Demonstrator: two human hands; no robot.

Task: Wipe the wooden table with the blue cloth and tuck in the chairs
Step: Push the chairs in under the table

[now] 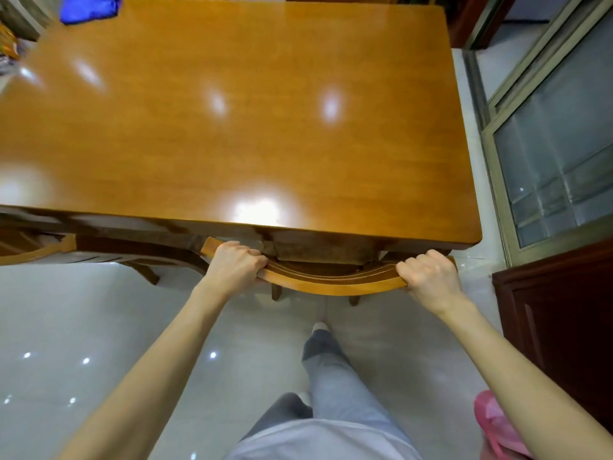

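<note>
1. Honey-coloured glossy wood fills the upper view: the counter [232, 127], whose near edge runs left to right in front of the person.
2. The chair [331, 283] stands at that edge, towards its right end, with the seat mostly under the counter. The step in hand looks like tucking it in. Doing that well probably means an even, straight push from both ends, so the chair goes in square rather than swinging. The seat faces away from the person, into the counter. The curved top rail's long axis lies left to right, roughly parallel to the edge.
3. A second chair [39, 252] sits at the same edge, far left, and only part of it shows.
4. The left hand [234, 265] wraps the rail's left end, fingers curled over it. The right hand [428, 273] clasps the right end likewise. The knuckles are near the counter edge and could get pinched.
5. The blue cloth [88, 8] lies bunched on the far left corner, well apart.
</note>
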